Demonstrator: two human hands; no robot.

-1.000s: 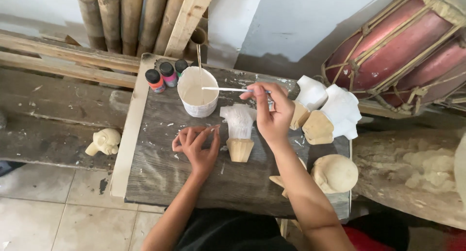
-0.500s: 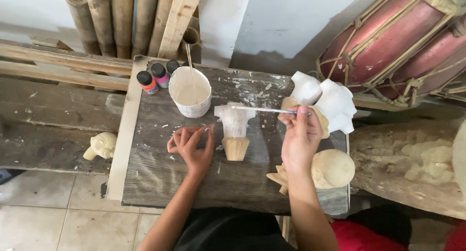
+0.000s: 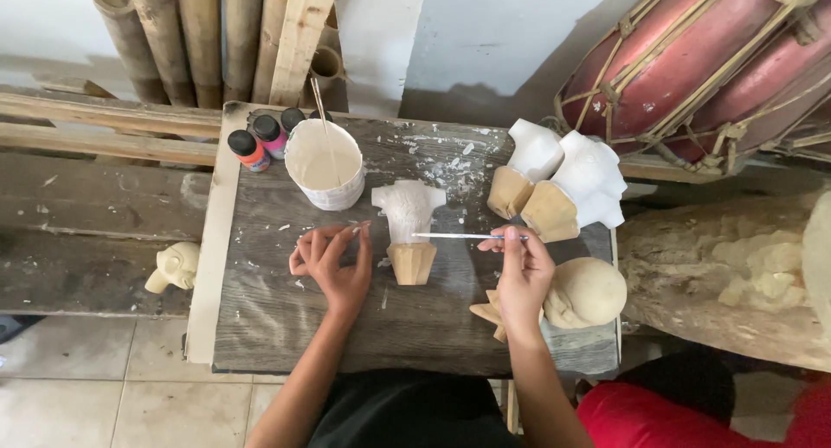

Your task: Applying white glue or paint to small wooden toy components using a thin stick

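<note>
My right hand (image 3: 519, 270) pinches the brush (image 3: 459, 236) at the half-white carving (image 3: 409, 232) mid-tabletop (image 3: 260, 327), my left hand (image 3: 333, 257) loose beside it; an unsteadied push could topple it.

Ahead of my left hand (image 3: 333, 262) stand one white paint cup (image 3: 325, 164) and three small paint bottles (image 3: 267, 140). Between my hands stands one half-painted carving (image 3: 409, 232); beyond my right hand (image 3: 517, 270), two more painted carvings (image 3: 558, 184) and one brush (image 3: 454, 236).
</note>
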